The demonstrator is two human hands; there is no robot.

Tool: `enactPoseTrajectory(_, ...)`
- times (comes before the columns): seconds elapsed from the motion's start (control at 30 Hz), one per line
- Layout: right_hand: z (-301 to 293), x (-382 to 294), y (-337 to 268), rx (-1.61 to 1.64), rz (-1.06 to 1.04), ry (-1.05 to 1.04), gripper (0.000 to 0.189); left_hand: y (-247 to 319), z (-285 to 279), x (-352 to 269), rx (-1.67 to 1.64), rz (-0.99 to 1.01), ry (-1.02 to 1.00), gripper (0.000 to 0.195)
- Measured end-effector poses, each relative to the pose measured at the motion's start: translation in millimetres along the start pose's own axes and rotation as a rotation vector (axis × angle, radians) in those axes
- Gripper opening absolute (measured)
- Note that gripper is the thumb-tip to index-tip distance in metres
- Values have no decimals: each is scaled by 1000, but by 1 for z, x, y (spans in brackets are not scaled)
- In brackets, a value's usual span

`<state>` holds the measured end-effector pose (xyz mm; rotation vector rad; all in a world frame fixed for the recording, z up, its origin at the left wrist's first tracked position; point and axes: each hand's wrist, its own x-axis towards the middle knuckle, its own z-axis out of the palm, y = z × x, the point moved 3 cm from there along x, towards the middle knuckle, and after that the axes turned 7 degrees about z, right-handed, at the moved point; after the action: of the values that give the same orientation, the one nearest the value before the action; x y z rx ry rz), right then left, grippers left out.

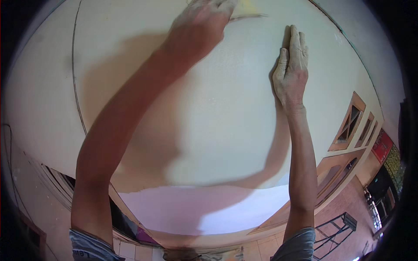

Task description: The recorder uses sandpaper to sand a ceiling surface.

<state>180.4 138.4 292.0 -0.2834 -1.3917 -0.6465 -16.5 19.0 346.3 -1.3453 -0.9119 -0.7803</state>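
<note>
Both bare arms reach up along a cream-painted wall [225,130] with a pale lilac band [202,208] lower down. My left hand [205,23], slightly blurred, is near the picture's top edge, with its fingers partly cut off. Beside its fingers is a yellowish piece [249,8] with a dark lower edge, whose kind I cannot tell; the hand appears closed around its left end. My right hand [292,65], dusted pale, lies against the wall to the right, with straight fingers pointing up and the thumb a little apart. It holds nothing.
A dark cable [74,65] runs along the wall at the left. Wood-framed windows [351,122] stand at the right. Below right is a metal stepladder [336,231] on the reddish floor [352,202]. An opening with a dark interior [122,218] shows at the lower left, above floor tiles [135,253].
</note>
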Motion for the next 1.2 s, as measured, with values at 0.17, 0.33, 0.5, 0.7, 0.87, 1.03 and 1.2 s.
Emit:
enactPoseTrajectory(0.17, 10, 1, -10, 6, 19, 0, 50, -23, -46, 50, -98, -351, -410, 35)
enactPoseTrajectory(0.33, 9, 0, -18, 2, -2, 9, 50, -29, -27, -2, 58, -147, -130, 42)
enactPoseTrajectory(0.5, -3, -2, -22, -25, 8, 8, 50, -34, -40, -37, 75, 130, -25, 46)
enactPoseTrajectory(0.7, 1, 9, -45, -12, 15, 15, 50, -59, -66, 39, 183, 39, -95, 44)
enactPoseTrajectory(0.87, 2, 11, -53, -20, 42, 8, 51, -44, -63, -22, 5, -7, -283, 46)
enactPoseTrajectory(1.03, -7, 11, -55, -36, 27, -45, 51, -18, -79, -62, 28, 69, -356, 50)
enactPoseTrajectory(1.2, 1, 14, -58, -32, 14, -4, 51, -43, -75, 6, 36, 63, -255, 36)
